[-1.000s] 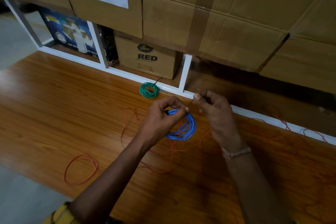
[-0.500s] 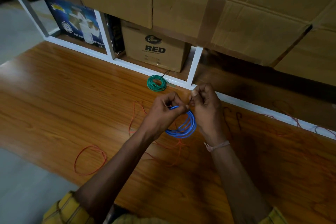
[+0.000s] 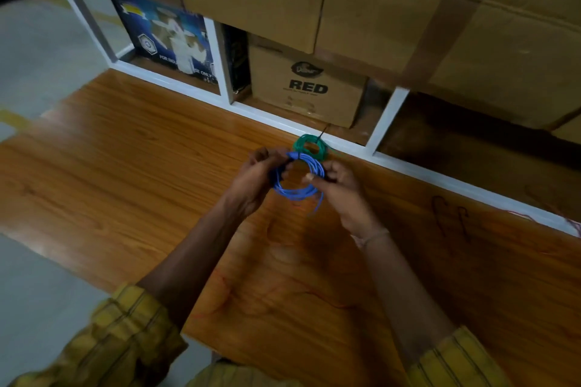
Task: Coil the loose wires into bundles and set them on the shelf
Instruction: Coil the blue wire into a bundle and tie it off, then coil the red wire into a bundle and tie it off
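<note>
A coil of blue wire (image 3: 297,192) hangs between my two hands above the wooden board (image 3: 125,166). My left hand (image 3: 254,179) grips the coil's left side, fingers curled round it. My right hand (image 3: 338,190) pinches the coil's right side between thumb and fingers. A short loose end of blue wire dangles below the coil. A finished green wire coil (image 3: 309,145) lies on the board just beyond my hands, against the white shelf frame (image 3: 408,168). Thin loose red wire (image 3: 226,289) lies on the board under my forearms.
Behind the white frame stand a brown carton marked RED (image 3: 306,88) and a blue printed box (image 3: 166,38). Large cardboard cartons (image 3: 408,9) are stacked above them. More red wire (image 3: 566,223) shows at the right edge. Grey floor lies to the left.
My hands have lifted the blue coil forward toward the green coil. The right hand has shifted from the wire's end at the coil's top to the coil's right side.
</note>
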